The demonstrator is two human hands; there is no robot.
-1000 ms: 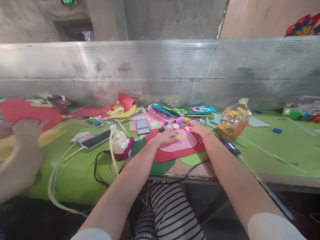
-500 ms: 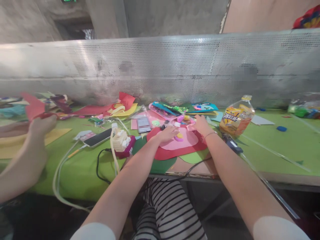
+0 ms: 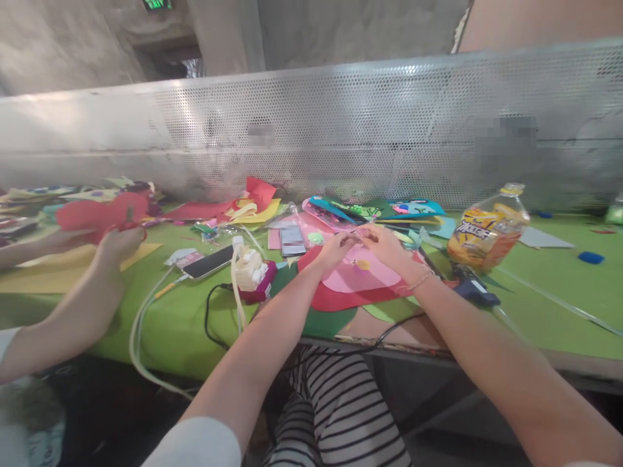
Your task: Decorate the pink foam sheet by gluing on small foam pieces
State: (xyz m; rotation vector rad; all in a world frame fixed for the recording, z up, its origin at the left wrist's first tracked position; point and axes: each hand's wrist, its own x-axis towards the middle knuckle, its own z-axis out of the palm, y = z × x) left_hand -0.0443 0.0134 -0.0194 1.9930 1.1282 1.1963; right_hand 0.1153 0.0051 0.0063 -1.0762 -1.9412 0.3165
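Observation:
My left hand [image 3: 337, 251] and my right hand [image 3: 382, 244] meet at the fingertips over a paper cutout. Both have their fingers pinched, and whatever they may hold is too small and hidden to make out. Below them lies the cutout, a pink paper shape [image 3: 363, 279] on a larger red paper shape [image 3: 335, 300]. A small yellow and purple piece [image 3: 361, 264] sits on the pink paper. Dark green paper [image 3: 328, 322] shows under the red one.
A plastic bottle [image 3: 488, 227] with orange contents stands right, near a dark blue glue gun [image 3: 476, 292]. Left are a power strip [image 3: 256, 285] with cables and a phone [image 3: 209, 262]. A co-worker at far left holds red paper [image 3: 102, 217] and scissors. Coloured crafts [image 3: 374, 209] lie behind.
My right hand has come left and my left hand has closed in, so their fingertips now meet. The camera view has shifted left. The co-worker's red paper has turned and spread wider.

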